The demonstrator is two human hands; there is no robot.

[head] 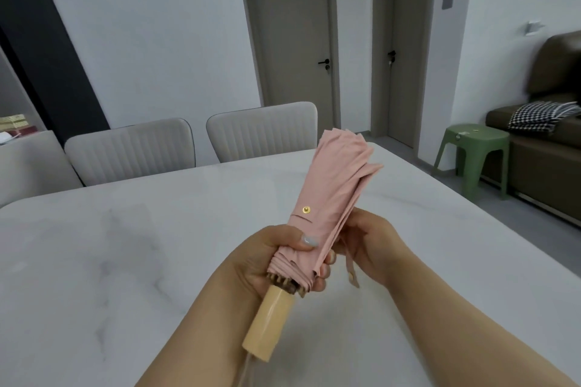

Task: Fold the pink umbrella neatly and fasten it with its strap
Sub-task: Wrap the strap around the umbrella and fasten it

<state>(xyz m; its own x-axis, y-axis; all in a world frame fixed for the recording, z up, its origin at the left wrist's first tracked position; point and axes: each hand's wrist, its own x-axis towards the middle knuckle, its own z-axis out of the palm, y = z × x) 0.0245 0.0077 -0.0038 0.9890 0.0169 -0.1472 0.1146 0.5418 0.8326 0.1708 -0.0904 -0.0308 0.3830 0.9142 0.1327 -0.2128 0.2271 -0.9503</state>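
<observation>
The pink umbrella [330,198] sits at centre frame above the white table [125,245], folded, canopy tip pointing up and right, wooden handle [270,320] pointing down and left. The left hand [267,258] grips the canopy base, thumb across the fabric; its fingertips are mostly hidden behind the folds. The right hand [371,245] curls against the canopy's right side; its fingertips are hidden, so what they pinch cannot be told. The strap [352,270] hangs loose between the hands, unfastened. Chairs [195,141] line the table's far edge.
</observation>
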